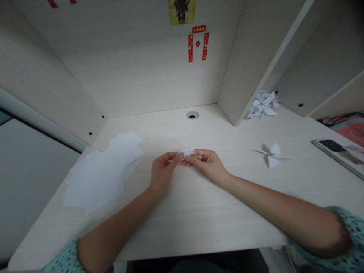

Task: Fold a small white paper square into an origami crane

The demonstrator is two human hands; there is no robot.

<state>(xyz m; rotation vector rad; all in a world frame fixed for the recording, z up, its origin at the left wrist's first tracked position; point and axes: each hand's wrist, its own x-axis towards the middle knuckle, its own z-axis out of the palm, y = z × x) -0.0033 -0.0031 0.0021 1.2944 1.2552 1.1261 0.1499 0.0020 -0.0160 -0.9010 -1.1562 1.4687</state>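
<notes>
Between my two hands, just above the middle of the desk, is a small piece of folded white paper [187, 152]. My left hand [164, 168] pinches its left end between thumb and fingers. On the other end, my right hand [207, 163] has thumb and fingers closed as well. The fingertips hide part of the folds, so the exact shape cannot be made out. To the right lies a folded white paper figure with several pointed blades [273, 155]. A spread pile of white paper sheets [99, 178] lies left of my left hand.
A heap of folded white paper pieces [263, 104] sits at the back right, beyond an upright divider panel [244, 64]. A notebook-like flat item [341, 155] with a dark object on it lies at the right. A round cable hole [192, 115] is near the back panel.
</notes>
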